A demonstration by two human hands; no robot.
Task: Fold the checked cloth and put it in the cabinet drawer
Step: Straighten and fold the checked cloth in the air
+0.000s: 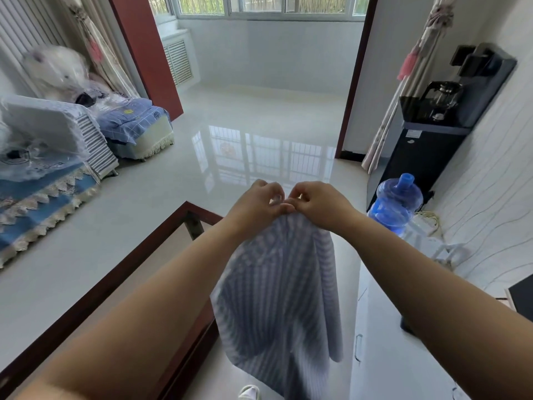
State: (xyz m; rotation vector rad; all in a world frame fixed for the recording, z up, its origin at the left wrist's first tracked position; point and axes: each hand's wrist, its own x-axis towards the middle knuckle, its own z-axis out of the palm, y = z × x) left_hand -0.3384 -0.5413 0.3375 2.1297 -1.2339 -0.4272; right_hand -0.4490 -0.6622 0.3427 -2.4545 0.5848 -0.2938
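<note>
The checked cloth point(277, 301), blue-grey and white, hangs in the air in front of me, doubled so its top edge is bunched together. My left hand point(259, 202) and my right hand point(314, 202) meet above it, each pinching that top edge with thumb and fingers. The cloth drops freely down past the table's corner toward the floor. The white cabinet point(383, 356) stands low at the right, with a drawer handle point(358, 347) on its front; the drawer looks closed.
A glass-topped table with a dark red frame point(95, 293) lies at lower left. Covered sofas point(43, 168) line the left wall. A black water dispenser point(427, 131) and a blue water bottle point(396, 202) stand at right. Glossy tiled floor point(245, 134) stretches ahead.
</note>
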